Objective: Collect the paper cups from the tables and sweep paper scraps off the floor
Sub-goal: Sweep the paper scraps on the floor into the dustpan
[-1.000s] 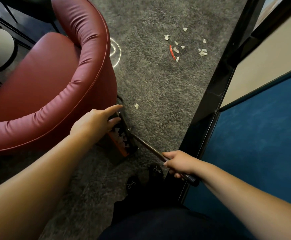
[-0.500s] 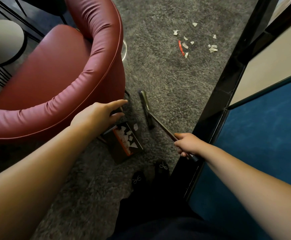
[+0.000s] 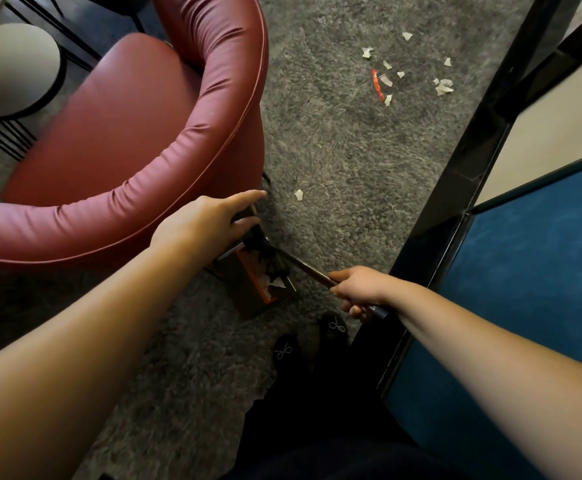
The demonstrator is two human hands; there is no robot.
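Observation:
A dark dustpan [image 3: 253, 289] with an orange edge lies on the grey carpet beside the armchair, with white paper scraps inside. My left hand [image 3: 209, 220] grips its handle, index finger stretched out. My right hand [image 3: 360, 289] grips the dark brush handle [image 3: 312, 271]; the brush head [image 3: 268, 252] lies over the pan's mouth. One white scrap [image 3: 298, 194] lies just beyond the pan. Several white scraps [image 3: 386, 79] and a red strip [image 3: 376, 85] are scattered farther off.
A dark red leather armchair [image 3: 137, 133] fills the left side, touching my left hand. A round white side table [image 3: 12, 67] stands at far left. A black frame [image 3: 455, 188] with a blue panel [image 3: 532, 271] borders the right. My black shoes [image 3: 310, 341] are below the pan.
The brush head has swept back from the carpet into the dustpan's mouth. My right hand has pulled toward me. One white scrap lies on the carpet beyond the pan.

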